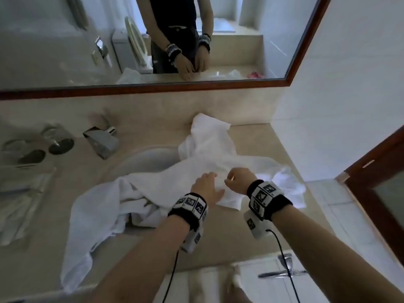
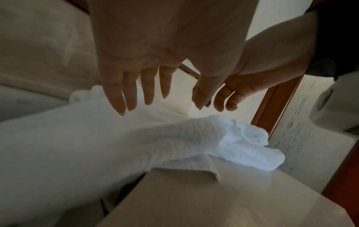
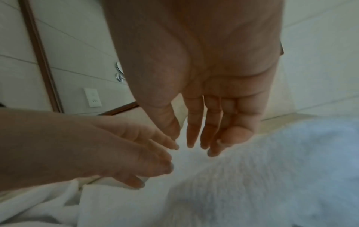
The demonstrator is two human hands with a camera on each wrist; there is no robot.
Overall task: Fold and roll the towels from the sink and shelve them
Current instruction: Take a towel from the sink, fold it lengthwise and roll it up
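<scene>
Scanning from the left, we note two glasses (image 1: 59,139) and a chrome faucet (image 1: 102,139) beside the sink (image 1: 150,158). White towels (image 1: 135,193) lie heaped across the basin and countertop (image 1: 32,248). Our left hand (image 1: 206,186) hovers over the cloth, fingers straight and spread; our right hand (image 1: 239,179) alongside, fingers loosely extended, holding nothing.

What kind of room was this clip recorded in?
Most likely a bathroom, perhaps a hotel's: a sink set in a counter, a wall mirror above it, and white towels spread across them.
</scene>
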